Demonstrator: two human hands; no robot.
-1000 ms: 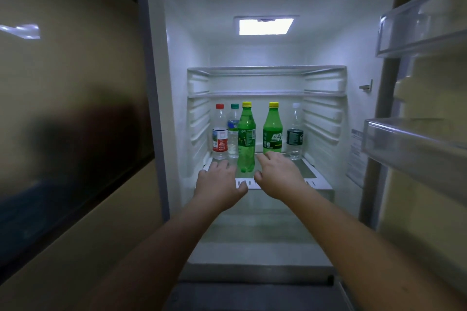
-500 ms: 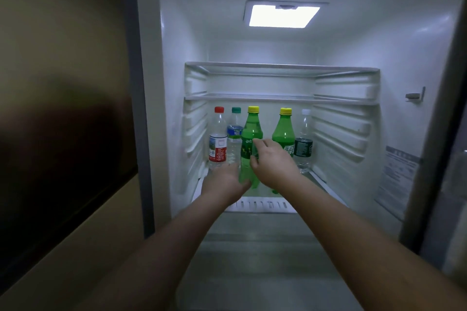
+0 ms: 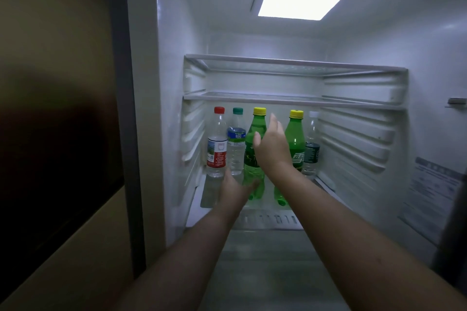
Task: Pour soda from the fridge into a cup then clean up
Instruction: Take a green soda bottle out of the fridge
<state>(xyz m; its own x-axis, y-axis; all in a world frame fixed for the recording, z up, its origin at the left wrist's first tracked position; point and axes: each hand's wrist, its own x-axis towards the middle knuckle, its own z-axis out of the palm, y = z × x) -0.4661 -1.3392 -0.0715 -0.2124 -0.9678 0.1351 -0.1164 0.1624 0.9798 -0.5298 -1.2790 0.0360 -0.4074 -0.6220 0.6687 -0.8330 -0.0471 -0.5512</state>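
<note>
The left soda bottle (image 3: 253,149) stands upright on the fridge shelf (image 3: 267,219), just beyond the straight, spread fingers of the right hand (image 3: 271,146). The left hand (image 3: 235,188) is held low by its base, fingers loosely extended, contact not discernible. The body should be wrapped below the cap and lifted straight up, so the neighbouring bottles are not knocked.

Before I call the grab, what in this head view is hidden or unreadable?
- Contact: the right hand covers the middle of the left green bottle, so whether it grips yet is unclear.
- Left hand: its fingertips blur into that bottle's base.
- Clear bottle at the far right: half hidden behind the right green bottle.
- Sticker on the fridge wall: print too small and blurred.
- No cup in view.
</note>
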